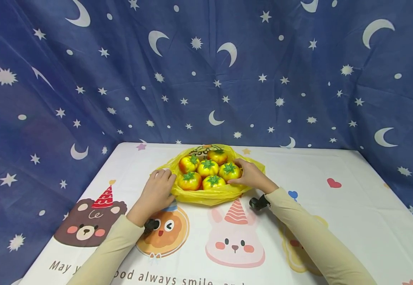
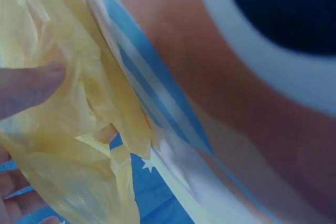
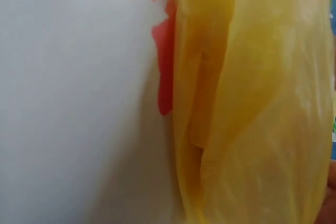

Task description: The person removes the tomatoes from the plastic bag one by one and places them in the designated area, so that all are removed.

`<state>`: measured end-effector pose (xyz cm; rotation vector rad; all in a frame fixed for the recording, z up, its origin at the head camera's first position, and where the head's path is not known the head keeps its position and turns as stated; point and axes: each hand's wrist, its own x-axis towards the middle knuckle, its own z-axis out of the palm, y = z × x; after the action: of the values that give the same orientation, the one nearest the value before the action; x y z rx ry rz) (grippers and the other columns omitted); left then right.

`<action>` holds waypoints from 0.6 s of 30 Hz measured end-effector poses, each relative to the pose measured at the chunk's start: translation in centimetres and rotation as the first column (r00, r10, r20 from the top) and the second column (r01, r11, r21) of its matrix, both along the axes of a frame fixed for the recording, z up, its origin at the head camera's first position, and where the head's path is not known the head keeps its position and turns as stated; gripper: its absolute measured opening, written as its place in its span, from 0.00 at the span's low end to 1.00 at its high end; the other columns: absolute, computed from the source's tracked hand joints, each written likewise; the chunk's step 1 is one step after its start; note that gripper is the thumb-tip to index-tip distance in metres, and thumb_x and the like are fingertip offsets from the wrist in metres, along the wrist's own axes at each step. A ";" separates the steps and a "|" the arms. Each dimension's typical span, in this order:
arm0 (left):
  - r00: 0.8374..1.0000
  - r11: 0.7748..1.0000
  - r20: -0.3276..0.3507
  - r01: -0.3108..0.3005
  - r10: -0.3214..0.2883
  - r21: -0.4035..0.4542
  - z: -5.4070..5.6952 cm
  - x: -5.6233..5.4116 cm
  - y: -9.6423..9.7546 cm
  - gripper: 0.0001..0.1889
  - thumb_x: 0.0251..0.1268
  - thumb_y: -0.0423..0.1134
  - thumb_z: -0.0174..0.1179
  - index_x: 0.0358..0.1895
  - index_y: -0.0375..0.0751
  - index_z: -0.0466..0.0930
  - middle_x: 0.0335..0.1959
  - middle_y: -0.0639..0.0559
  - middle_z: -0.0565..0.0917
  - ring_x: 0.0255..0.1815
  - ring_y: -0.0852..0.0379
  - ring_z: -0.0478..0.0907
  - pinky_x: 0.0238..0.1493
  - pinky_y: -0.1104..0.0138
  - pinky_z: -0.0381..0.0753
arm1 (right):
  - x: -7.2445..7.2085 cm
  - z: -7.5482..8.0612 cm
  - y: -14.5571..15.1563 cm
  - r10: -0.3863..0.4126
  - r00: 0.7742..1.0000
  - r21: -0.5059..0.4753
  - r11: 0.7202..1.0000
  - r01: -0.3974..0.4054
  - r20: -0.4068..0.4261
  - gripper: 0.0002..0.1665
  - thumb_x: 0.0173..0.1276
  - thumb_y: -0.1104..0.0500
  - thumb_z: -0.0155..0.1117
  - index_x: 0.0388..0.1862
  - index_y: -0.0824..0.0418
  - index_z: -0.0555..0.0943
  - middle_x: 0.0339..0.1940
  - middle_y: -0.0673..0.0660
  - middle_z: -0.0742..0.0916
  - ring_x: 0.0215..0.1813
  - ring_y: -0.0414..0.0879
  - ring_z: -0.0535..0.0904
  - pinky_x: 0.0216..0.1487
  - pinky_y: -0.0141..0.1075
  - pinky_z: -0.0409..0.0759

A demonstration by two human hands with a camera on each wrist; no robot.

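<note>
A yellow plastic bag [image 1: 210, 198] lies spread wide at the far middle of the table, with several yellow-red tomatoes [image 1: 208, 168] with green leafy tops inside it. My left hand [image 1: 156, 190] grips the bag's left edge; in the left wrist view the bag's film [image 2: 79, 93] passes between thumb and fingers. At the bag's right side my right hand [image 1: 252, 175] holds the rightmost tomato [image 1: 229, 172], thumb at the front and fingers behind. In the right wrist view the bag's side [image 3: 257, 98] hides most of that hand.
A white tablecloth [image 1: 334, 221] printed with cartoon animals covers the table. Behind and to the left hangs a blue curtain [image 1: 199, 95] with moons and stars. Black wrist cameras, one by the left wrist [image 1: 151, 225] and one by the right [image 1: 259, 202], sit low over the cloth.
</note>
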<state>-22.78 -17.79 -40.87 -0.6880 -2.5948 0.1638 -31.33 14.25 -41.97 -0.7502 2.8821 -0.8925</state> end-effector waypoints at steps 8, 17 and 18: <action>1.000 1.000 -0.001 -0.023 0.023 -0.001 -0.2 0.1 0.0 0.20 0.41 0.42 0.65 0.38 0.37 0.72 0.34 0.45 0.71 0.40 0.46 0.73 0.50 0.54 0.71 | 0.0 0.2 0.2 0.002 1.000 -0.016 1.000 -0.002 0.002 0.42 0.49 0.49 0.74 0.58 0.71 0.71 0.53 0.66 0.80 0.55 0.57 0.77 0.59 0.49 0.74; 0.999 1.000 0.034 -0.005 0.006 -0.014 -0.2 0.1 0.2 0.28 0.42 0.54 0.68 0.42 0.39 0.72 0.36 0.45 0.73 0.43 0.46 0.72 0.53 0.53 0.71 | -0.1 0.4 0.7 0.067 0.998 0.009 0.998 -0.067 0.000 0.42 0.53 0.53 0.71 0.63 0.70 0.68 0.59 0.67 0.78 0.60 0.59 0.75 0.62 0.51 0.71; 0.999 1.000 0.036 -0.006 0.007 -0.012 -0.2 0.1 0.3 0.27 0.43 0.54 0.67 0.43 0.39 0.73 0.37 0.45 0.73 0.43 0.46 0.72 0.54 0.53 0.71 | -0.1 0.4 0.7 0.065 0.998 0.009 0.998 -0.065 0.009 0.42 0.53 0.53 0.71 0.64 0.70 0.68 0.60 0.67 0.78 0.60 0.59 0.74 0.63 0.51 0.70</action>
<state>-22.64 -17.52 -41.02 -0.6928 -2.6327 0.1708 -31.40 14.91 -41.55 -0.8318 2.8345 -0.8728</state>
